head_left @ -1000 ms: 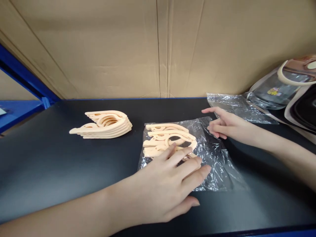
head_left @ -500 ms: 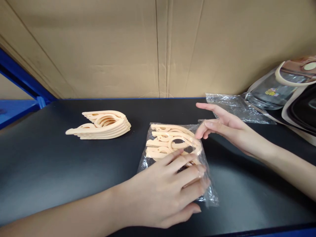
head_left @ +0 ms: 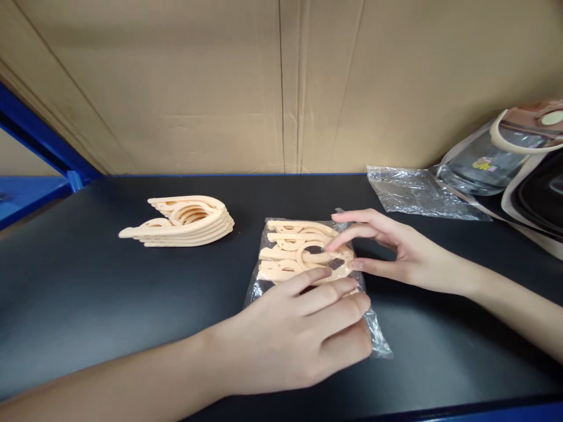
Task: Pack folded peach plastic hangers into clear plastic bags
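A clear plastic bag (head_left: 255, 288) lies on the black shelf top in front of me, with several beige folding hangers (head_left: 281, 253) inside it. My left hand (head_left: 303, 334) covers the lower part of the bag, fingers bent over its right side; the thumb is hidden behind them. From the right, my right hand (head_left: 396, 249) reaches in with fingers and thumb apart. Its fingertips are at the upper right of the bag, over the curved ends of the hangers. A neat stack of beige folding hangers (head_left: 189, 225) rests further left, touched by neither hand.
Another clear plastic bag (head_left: 422, 196) lies flat at the back right. Beside it stands a transparent container (head_left: 479, 158) with a beige handle, and a dark, pale-rimmed thing (head_left: 539, 193). Cardboard (head_left: 197, 88) forms the back; a blue metal frame (head_left: 39, 140) borders the left.
My right hand has moved left and down onto the bag, its fingers now over the hangers. The left thumb, visible before, has gone out of sight beneath the fingers.
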The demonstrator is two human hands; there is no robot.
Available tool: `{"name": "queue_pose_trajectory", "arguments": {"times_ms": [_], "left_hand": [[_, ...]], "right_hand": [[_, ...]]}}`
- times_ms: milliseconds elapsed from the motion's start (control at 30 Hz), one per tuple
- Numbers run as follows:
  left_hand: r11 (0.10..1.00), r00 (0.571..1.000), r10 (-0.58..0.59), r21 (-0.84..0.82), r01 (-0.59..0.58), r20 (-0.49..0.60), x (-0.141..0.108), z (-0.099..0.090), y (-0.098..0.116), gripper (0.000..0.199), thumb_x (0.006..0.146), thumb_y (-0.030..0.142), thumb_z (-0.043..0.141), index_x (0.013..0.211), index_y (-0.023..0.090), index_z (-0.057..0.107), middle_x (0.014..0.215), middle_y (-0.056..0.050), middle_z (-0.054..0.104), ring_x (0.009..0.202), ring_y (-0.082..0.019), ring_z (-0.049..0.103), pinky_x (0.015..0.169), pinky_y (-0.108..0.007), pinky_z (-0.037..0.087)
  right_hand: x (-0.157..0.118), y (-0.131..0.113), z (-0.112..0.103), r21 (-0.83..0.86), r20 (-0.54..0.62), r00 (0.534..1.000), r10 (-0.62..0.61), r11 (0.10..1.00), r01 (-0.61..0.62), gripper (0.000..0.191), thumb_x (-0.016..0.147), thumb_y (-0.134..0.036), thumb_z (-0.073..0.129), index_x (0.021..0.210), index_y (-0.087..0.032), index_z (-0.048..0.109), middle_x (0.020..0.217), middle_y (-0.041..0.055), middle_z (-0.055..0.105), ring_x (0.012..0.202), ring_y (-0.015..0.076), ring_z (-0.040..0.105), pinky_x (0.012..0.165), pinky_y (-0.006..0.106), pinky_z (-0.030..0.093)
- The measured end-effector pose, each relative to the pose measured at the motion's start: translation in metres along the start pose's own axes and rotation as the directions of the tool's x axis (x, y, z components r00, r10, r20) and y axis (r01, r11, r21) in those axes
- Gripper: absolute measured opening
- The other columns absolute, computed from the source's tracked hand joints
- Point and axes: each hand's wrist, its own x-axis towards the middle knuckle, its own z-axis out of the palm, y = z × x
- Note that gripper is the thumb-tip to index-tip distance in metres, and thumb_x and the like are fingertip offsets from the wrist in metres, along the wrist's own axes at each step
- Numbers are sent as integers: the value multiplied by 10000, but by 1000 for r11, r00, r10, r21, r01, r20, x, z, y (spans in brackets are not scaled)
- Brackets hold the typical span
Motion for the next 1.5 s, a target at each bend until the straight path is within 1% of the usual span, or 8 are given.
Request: {"name": "queue_pose_trajectory", "arguments": {"times_ms": [200,567,700,900,1100,1200,1367,1500], "left_hand": [[994,1000,-6,-114,3,-23,0,0,-4,173,936,107,504,967,97,674,1039,-86,718,1006,-227,631,958,-360,494],[944,986,-151,-286,165,70,1,-2,-4,314,1016,295,439,918,98,663,903,-72,696,779,-184,606,753,-297,510],[954,976,-180,-221,204,124,4,-1,-4,161,970,224,527,1030,121,635,1061,-82,680,968,-226,609,908,-350,488],[923,924,-303,-167,345,235,2,-1,-5,449,887,436,644,1194,118,566,1305,-168,566,1259,-303,505,1062,-437,429],[961,914,-249,-31,273,321,9,-9,-8,412,898,361,626,1216,105,570,1327,-192,569,1302,-344,488,1065,-447,416],[952,865,-271,-16,306,422,20,-11,-22,477,879,356,662,1269,106,547,1370,-174,539,1253,-313,536,1042,-402,436],[909,681,-365,86,407,635,39,-3,-74,463,980,261,424,1412,95,417,1554,-167,321,1429,-306,315,1150,-425,290],[893,634,-368,66,446,680,47,9,-118,558,948,286,375,1478,123,321,1600,-151,252,1483,-295,196,1178,-456,224]], "right_hand": [[3,0,5,-235,-37,999,-29,972,19,533,917,-345,611,1419,-323,435,1453,29,511,1343,227,464,1127,430,374],[5,9,12,-473,91,995,-33,878,72,581,974,-469,482,1507,-291,334,1575,4,363,1471,199,271,1229,489,120],[5,9,11,-478,90,995,-36,875,75,585,969,-478,491,1502,-304,322,1558,-4,396,1447,189,325,1229,496,116],[8,9,7,-371,61,998,-17,928,38,553,963,-458,517,1478,-351,345,1524,-22,447,1409,193,391,1235,496,81],[10,16,5,-73,-13,999,42,996,-43,560,1014,-428,396,1531,-386,185,1512,23,455,1358,199,463,1139,479,363],[9,19,0,-218,-96,994,56,973,-75,563,1012,-450,372,1537,-355,190,1563,38,376,1400,217,408,1155,483,337],[4,31,-32,-803,-337,934,118,482,-350,559,1007,-404,322,1474,-101,376,1562,181,343,1436,315,331,1166,485,290],[-1,42,-59,-872,-401,892,211,210,-442,553,1003,-307,282,1397,50,435,1384,320,513,1288,405,508,1070,569,351]]}}
